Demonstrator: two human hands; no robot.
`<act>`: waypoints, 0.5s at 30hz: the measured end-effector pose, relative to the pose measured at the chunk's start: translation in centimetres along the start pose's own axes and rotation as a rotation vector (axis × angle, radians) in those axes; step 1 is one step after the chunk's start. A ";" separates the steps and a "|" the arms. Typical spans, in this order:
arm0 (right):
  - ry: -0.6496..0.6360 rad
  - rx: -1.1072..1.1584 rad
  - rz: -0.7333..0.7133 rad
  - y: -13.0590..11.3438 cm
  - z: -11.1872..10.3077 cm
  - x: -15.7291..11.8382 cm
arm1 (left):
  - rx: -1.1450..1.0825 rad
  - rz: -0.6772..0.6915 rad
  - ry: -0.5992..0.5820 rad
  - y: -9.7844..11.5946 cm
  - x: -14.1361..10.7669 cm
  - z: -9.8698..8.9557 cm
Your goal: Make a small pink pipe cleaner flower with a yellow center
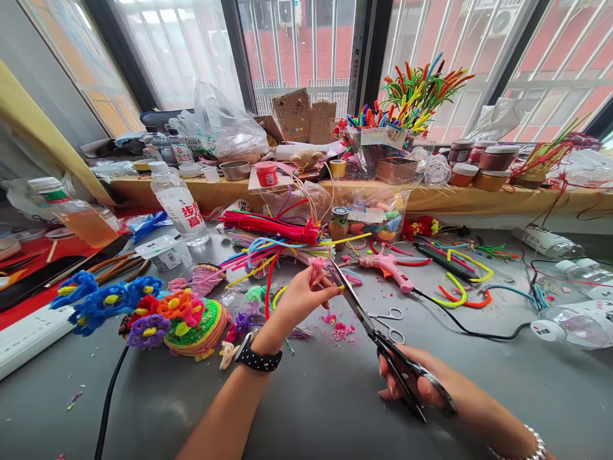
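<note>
Pink fuzzy piece (318,266), perhaps a flower, is pinched in the left hand (301,292); the right hand (421,374) grips black scissors (358,308).

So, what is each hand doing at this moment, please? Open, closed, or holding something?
Left hand: closed, fingers pinching a pink fluffy piece.
Right hand: closed around the handles of black scissors.

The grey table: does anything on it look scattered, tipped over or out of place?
Yes. Pink scraps lie scattered below the left hand, like loose trimmings. At the right edge, a clear bottle lies on its side, while the bottle with red lettering at the left stands upright.
</note>
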State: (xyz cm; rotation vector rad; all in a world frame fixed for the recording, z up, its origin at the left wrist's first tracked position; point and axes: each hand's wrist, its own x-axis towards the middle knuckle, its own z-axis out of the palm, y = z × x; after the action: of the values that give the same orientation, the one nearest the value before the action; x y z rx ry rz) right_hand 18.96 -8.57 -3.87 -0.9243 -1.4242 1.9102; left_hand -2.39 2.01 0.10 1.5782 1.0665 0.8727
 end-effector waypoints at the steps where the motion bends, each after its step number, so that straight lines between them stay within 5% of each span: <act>1: 0.001 0.008 0.004 -0.1 0.1 0.0 | -0.009 -0.001 0.003 -0.1 0.0 0.0; 15: 0.134 -0.020 0.047 0.6 0.7 1.1 | 0.114 -0.040 0.034 -0.4 0.2 0.2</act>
State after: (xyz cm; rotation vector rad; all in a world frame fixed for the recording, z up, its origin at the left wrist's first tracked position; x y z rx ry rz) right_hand 17.73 -8.31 -4.53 -1.0833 -1.3556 1.8342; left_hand -2.26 2.19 -0.35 1.6350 1.1860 0.8276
